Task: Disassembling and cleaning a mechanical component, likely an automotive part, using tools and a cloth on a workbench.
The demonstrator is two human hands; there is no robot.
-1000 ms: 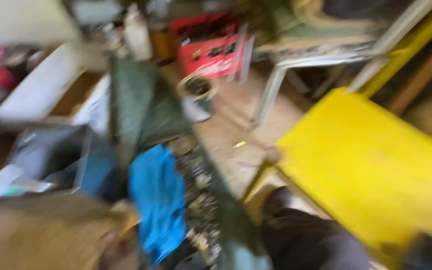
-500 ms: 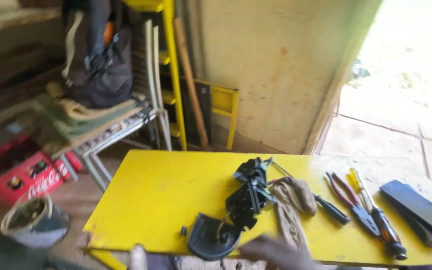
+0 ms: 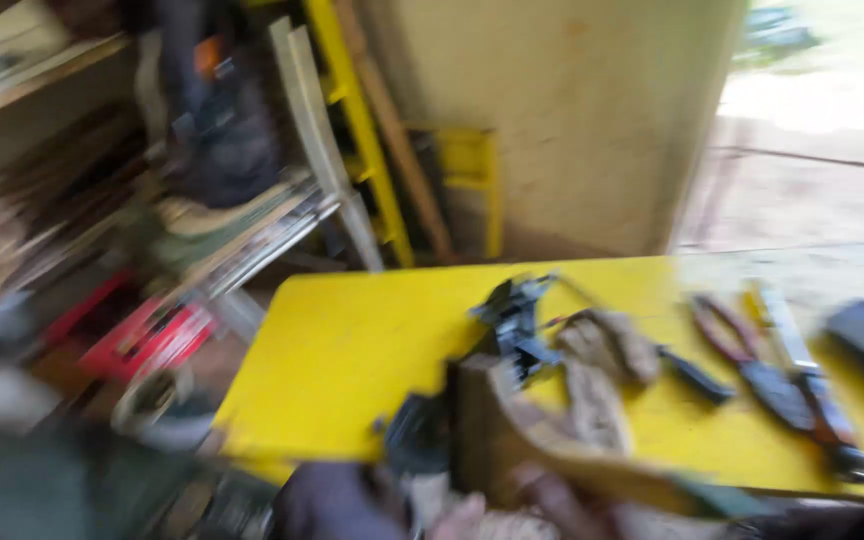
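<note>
We see a brown wooden block [image 3: 487,420] at the yellow table's [image 3: 352,350] near edge, a blurred hand [image 3: 552,500] below it, finger state unclear. Just beyond lies black metal hardware [image 3: 517,320]; pliers [image 3: 752,365] toward the right edge; red crate [image 3: 147,335] on the floor left.

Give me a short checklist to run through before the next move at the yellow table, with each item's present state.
1. Picture sharp enough to judge: not ok, the head view is motion-blurred.
2. Hands in view: cannot tell; only blurred shapes at the bottom edge, nothing clearly a hand.
3. Wooden piece at the near edge held firmly: cannot tell.
4. Pliers lying flat on the yellow table: ok.
5. Black part resting on the table, apart from the pliers: ok.
6. Free tabletop on the left side: ok.
</note>
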